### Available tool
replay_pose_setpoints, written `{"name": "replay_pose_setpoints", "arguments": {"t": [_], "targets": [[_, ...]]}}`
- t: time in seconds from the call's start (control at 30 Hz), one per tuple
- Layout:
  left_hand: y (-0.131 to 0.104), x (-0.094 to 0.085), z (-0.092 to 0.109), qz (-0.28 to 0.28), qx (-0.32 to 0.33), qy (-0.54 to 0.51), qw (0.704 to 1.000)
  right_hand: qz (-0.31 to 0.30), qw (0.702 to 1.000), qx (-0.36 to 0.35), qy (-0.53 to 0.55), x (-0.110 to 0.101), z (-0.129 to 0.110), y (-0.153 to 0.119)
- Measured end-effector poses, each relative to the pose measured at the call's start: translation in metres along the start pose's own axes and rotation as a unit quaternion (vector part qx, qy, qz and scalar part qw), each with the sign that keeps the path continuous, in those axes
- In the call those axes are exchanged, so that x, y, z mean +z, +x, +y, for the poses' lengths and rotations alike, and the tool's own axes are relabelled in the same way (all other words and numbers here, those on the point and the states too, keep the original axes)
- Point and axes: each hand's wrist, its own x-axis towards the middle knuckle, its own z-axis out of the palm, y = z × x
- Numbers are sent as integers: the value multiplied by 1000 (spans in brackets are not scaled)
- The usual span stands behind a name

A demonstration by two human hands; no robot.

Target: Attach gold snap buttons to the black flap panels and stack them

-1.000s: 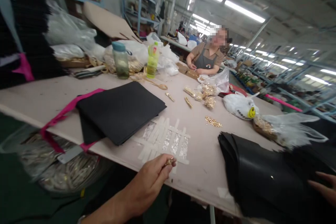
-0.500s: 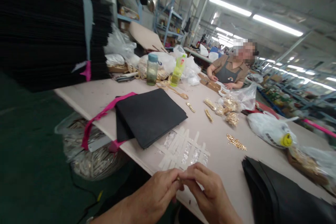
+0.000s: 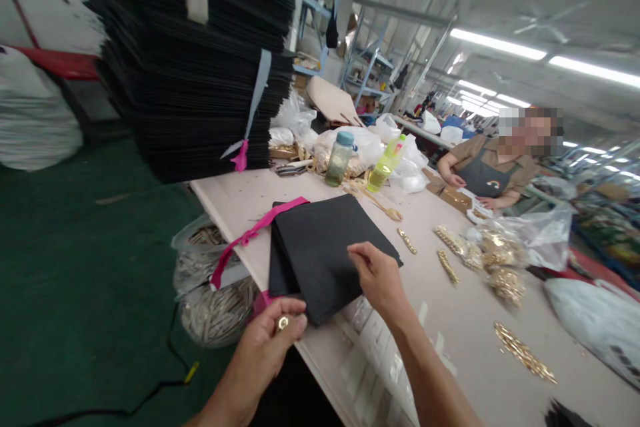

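Note:
Between the thumb and fingers of my left hand [image 3: 263, 350] is a small round gold metal fitting [image 3: 283, 322]. That hand is at the table's front edge, close to the near corner of a stack of black sheets [image 3: 325, 240]. My right hand [image 3: 379, 280] hovers at the right part of the stack, its thumb and fingertips pinched together. Anything inside that pinch is too small or hidden to make out. A pink strip [image 3: 255, 230] lies across the stack's left side and hangs over the edge. White strips [image 3: 370, 353] lie under my right forearm.
Gold fittings [image 3: 523, 350] lie loose and in bags [image 3: 500, 247] on the right. A blue-lidded bottle [image 3: 340, 160] and a yellow-green bottle [image 3: 386, 163] stand at the back. A tall black pile [image 3: 200, 80] rises on the left. Across the table sits a person [image 3: 493, 167].
My hands have moved apart: the left stays low with the gold fitting, the right has gone forward over the black sheets. The view has swung left.

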Motion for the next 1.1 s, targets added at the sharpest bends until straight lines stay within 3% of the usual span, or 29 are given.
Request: {"name": "replay_pose_setpoints", "arguments": {"t": [0.1, 0.17, 0.27, 0.4, 0.53, 0.7, 0.9, 1.0, 1.1], "targets": [[9, -4, 7, 43, 10, -31, 999, -31, 993, -53, -105, 19, 3, 36], [11, -4, 8, 55, 12, -42, 998, -59, 983, -87, -152, 28, 6, 43], [11, -3, 5, 56, -4, -37, 998, -83, 976, -114, -164, 29, 11, 30], [7, 0, -1, 40, -9, -24, 999, -97, 983, -105, -118, 15, 10, -11], [-5, 6, -2, -2, -19, -60, 998, -99, 994, -45, -30, 2, 4, -58], [-20, 10, -12, -60, -29, -21, 998, -94, 986, 92, 104, -1, 3, -98], [-25, 12, -25, -18, -167, -51, 984, -112, 945, 224, 210, 0, 5, -108], [-24, 16, -23, 1, -190, -100, 977, -124, 926, 249, 254, 2, 1, -107], [-25, 18, -20, -16, -186, -113, 976, -136, 916, 259, 274, 3, -4, -107]]}}
